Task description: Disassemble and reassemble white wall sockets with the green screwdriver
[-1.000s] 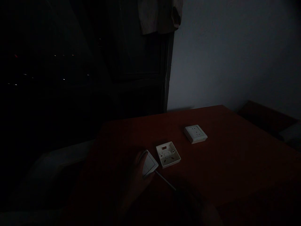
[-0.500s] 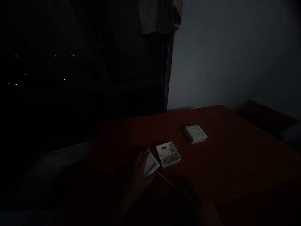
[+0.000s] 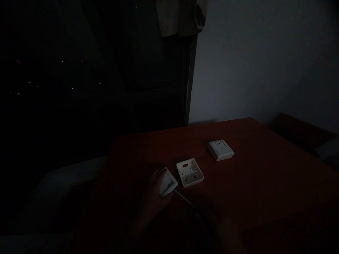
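In the dim head view, my left hand (image 3: 155, 199) grips a white switch plate (image 3: 167, 182) by its edges, tilted above the table. My right hand (image 3: 212, 220), mostly lost in the dark, is closed round the dark handle of a screwdriver (image 3: 183, 197). Its thin metal shaft points up and left, and the tip meets the plate's lower right edge. Just right of the plate lies an open white mounting box (image 3: 190, 173), its hollow side up. Farther back on the right sits a white wall socket (image 3: 221, 150) on its box.
The reddish-brown table (image 3: 265, 169) reaches back to a pale wall (image 3: 251, 70). A dark window with small lights fills the left. Cloth (image 3: 180, 17) hangs at the top, and another brown surface (image 3: 299, 132) stands at the right.
The switch plate and my left hand have shifted slightly left. My right hand has moved a little left and up with the screwdriver, still against the plate's edge.
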Demonstrator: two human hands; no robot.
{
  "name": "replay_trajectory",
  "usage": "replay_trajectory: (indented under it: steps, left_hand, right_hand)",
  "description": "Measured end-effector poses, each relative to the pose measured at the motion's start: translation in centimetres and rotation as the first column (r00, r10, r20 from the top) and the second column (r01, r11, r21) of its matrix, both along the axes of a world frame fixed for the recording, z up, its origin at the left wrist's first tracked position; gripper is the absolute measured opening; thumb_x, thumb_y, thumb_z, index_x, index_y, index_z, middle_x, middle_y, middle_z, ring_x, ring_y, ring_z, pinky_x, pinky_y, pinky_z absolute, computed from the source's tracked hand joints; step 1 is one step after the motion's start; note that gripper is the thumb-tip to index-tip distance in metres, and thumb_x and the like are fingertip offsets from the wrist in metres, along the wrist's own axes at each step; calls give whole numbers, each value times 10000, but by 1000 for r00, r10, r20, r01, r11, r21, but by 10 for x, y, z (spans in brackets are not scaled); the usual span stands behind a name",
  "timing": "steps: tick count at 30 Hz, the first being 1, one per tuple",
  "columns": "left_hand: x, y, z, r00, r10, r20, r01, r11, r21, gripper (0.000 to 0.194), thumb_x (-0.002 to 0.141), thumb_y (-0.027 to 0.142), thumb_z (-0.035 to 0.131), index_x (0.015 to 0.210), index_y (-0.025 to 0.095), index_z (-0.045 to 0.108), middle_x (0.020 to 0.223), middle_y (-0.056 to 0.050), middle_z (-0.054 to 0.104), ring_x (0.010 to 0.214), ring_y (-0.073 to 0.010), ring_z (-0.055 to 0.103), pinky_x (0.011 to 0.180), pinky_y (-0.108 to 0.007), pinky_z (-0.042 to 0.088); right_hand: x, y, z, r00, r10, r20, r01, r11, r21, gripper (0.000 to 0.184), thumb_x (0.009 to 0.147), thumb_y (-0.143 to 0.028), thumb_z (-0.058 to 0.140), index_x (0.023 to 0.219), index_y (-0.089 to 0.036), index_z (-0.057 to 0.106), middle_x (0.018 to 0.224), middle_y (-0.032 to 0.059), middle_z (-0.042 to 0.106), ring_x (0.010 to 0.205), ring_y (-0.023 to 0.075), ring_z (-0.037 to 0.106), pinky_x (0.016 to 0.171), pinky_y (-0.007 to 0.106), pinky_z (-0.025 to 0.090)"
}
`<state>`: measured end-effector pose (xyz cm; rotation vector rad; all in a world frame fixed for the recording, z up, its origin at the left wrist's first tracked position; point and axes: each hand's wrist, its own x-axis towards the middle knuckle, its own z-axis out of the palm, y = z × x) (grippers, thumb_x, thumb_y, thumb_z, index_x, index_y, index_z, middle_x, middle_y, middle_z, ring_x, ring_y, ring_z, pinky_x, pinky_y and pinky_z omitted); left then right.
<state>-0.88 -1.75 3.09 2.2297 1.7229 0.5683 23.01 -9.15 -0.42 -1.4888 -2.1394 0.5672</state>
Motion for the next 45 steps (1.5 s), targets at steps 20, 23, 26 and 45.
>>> replay_trajectory:
  steps: [20, 23, 26, 45]
  left_hand:
    - [-6, 25, 25, 991, -32, 128, 26, 998, 53, 670, 791, 281, 648, 1393, 268, 354, 1454, -79, 376, 1346, -282, 342, 1105, -481, 311]
    - [8, 32, 30, 989, -104, 104, 98, 993, 64, 699, 781, 280, 657, 1403, 280, 339, 1469, -68, 352, 1350, -281, 335, 1100, -470, 323]
    - [21, 41, 28, 975, -190, 118, 183, 981, 62, 714, 778, 270, 654, 1412, 284, 327, 1483, -63, 329, 1361, -270, 321, 1110, -449, 312]
    - [9, 133, 12, 925, -380, 25, 381, 924, -45, 790, 532, 13, 628, 1278, 250, 524, 1374, -45, 490, 1304, -260, 406, 1110, -414, 314]
  right_hand:
    - [26, 27, 51, 921, -198, -337, 28, 894, -448, 436, 889, -511, 455, 1127, -226, 683, 1108, 61, 713, 1004, 256, 657, 856, 350, 517]
    - [43, 30, 48, 893, -342, -293, 167, 856, -489, 499, 845, -577, 484, 1102, -206, 698, 1082, 75, 723, 984, 288, 664, 831, 366, 527]
    - [54, 33, 43, 847, -421, -323, 235, 843, -484, 538, 820, -612, 499, 1078, -186, 701, 1072, 85, 726, 985, 296, 662, 847, 374, 520]
    - [54, 39, 27, 854, -394, -339, 227, 870, -438, 501, 856, -575, 483, 1131, -203, 676, 1162, 78, 692, 1062, 285, 634, 933, 400, 482]
